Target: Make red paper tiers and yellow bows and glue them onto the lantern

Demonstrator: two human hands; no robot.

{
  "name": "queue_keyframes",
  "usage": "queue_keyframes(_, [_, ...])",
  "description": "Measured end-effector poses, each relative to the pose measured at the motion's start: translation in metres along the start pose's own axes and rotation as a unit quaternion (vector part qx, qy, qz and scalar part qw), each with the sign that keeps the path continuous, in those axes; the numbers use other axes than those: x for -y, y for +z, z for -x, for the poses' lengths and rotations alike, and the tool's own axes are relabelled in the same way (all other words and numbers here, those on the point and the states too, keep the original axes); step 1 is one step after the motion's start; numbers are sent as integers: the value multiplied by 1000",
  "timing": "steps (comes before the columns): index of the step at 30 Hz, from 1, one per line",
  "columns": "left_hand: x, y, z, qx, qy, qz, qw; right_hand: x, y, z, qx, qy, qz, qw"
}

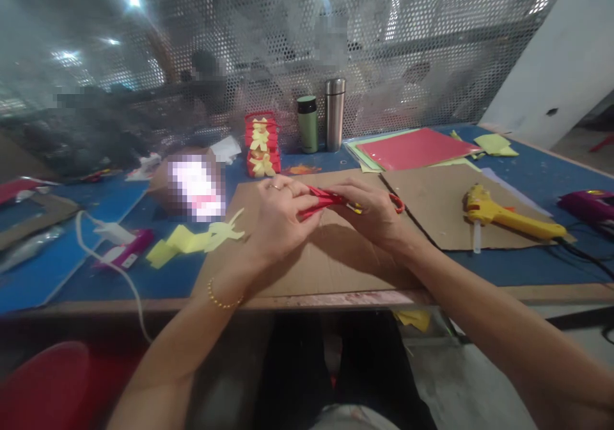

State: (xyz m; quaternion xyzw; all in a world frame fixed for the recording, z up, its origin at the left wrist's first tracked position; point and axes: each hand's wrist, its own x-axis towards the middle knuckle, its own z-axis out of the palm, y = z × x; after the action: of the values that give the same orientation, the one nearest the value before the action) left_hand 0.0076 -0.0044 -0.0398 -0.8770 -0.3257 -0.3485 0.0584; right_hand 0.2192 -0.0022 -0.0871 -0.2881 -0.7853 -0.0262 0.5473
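Over a sheet of brown cardboard, both hands meet around a piece of folded red paper. My left hand is closed on the paper's left part, thumb and fingers pinching it. From the other side my right hand is closed on the same paper, its fingers laid over the top. An orange-red loop, which looks like a scissors handle, pokes out behind the right hand; the rest of it is hidden.
Yellow paper cutouts and a lit phone lie left. Behind stand red pieces with yellow bows, a green cup and a steel flask. Right are a yellow glue gun and red sheets.
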Motion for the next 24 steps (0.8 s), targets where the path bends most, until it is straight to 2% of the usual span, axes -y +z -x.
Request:
queue_keyframes(8, [-14, -4, -24, -18, 42, -199, 979, -6, -3, -4, -67, 13, 4, 998])
queue_keyframes(14, [-18, 4, -34, 3, 7, -271, 963, -8, -3, -1, -48, 57, 42, 996])
queue_keyframes(19, [-16, 9, -38, 67, -16, -252, 965, -8, -3, 0, -50, 52, 55, 996])
queue_keyframes(24, [-11, 11, -44, 93, -79, -93, 988, -9, -6, -1, -32, 79, 71, 994])
